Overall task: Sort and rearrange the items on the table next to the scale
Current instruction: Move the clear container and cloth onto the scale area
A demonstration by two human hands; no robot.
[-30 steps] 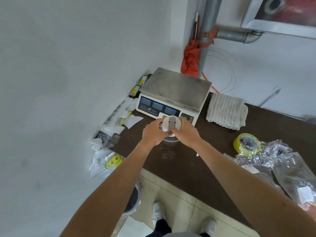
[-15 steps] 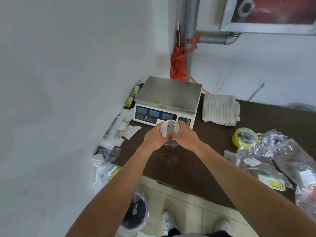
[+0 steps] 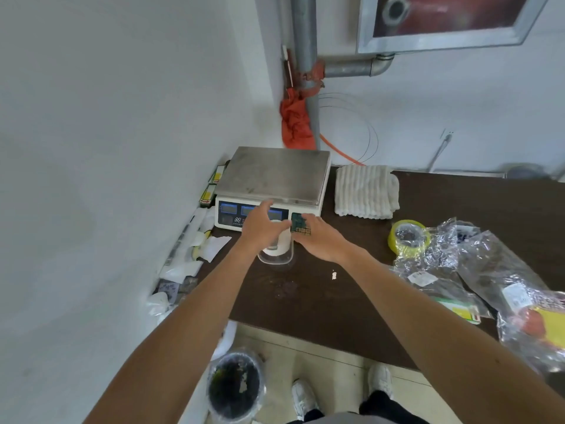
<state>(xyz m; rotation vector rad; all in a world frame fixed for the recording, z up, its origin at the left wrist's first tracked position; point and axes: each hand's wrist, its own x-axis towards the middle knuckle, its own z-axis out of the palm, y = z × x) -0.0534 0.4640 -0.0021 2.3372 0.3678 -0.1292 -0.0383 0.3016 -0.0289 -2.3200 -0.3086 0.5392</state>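
In the head view, centre of the frame, the white round piece (image 3: 283, 240) stands in the clear cup (image 3: 275, 261) on the dark table (image 3: 336, 301), just in front of the scale (image 3: 275, 172). Its long axis looks upright, though the hand partly covers its top. The left hand (image 3: 261, 229) lies over it with fingers apart and relaxed, the thumb raised toward the scale's display. The right hand (image 3: 321, 243), just right of the cup, has straight fingers whose tips reach the scale's keypad, and it grips nothing. Half a second ago both hands pinched the piece on edge above the cup, its flat face toward the camera; now it sits in the cup and the hands have parted. A folded white towel (image 3: 365, 191) lies right of the scale.
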